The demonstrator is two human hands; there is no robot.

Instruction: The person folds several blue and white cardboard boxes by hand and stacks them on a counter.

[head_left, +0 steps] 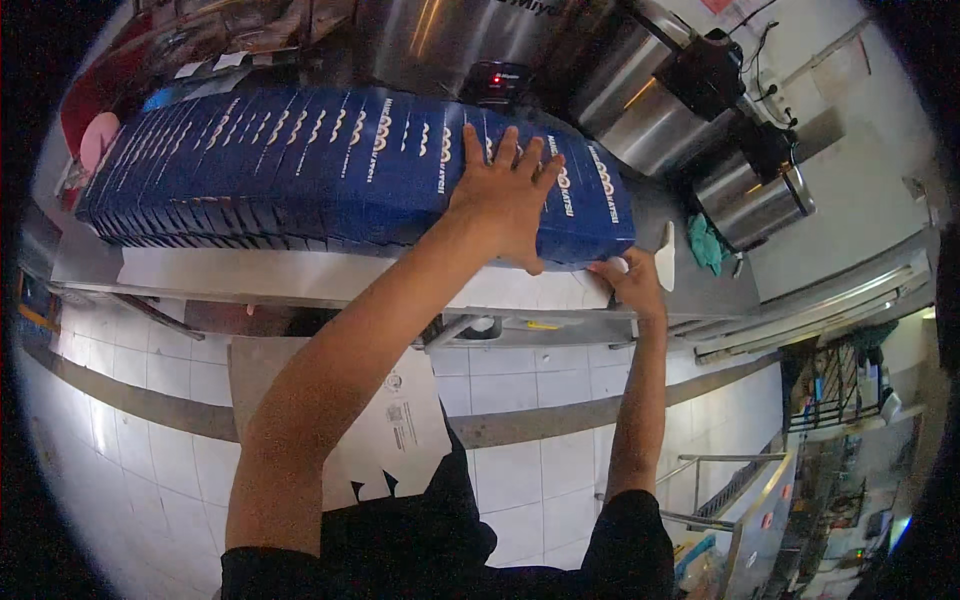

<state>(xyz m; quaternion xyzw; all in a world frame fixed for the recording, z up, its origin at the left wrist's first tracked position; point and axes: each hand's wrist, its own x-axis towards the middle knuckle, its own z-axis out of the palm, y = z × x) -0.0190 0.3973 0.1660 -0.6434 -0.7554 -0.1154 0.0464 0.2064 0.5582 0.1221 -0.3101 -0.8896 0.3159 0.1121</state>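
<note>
A long row of blue printed cardboard boxes (300,165), packed tightly side by side, lies across a steel counter. My left hand (504,199) rests on the boxes right of the row's middle, its fingers spread over their top faces. At the row's right end, my right hand (634,281) has its thumb and fingertips at the lower near corner of the last box. Whether those fingers pinch the cardboard cannot be told. White sheet material (300,274) shows under the row along the counter's near edge. A flat cardboard piece (405,420) is beneath my left forearm, near my body.
Behind the row stand large stainless steel cookers (442,45) and more steel vessels (750,202). A green cloth (703,244) and a white flat-ended utensil (665,255) lie to the right. A pink round object (99,142) is at the far left. A metal-framed cart (750,517) stands lower right.
</note>
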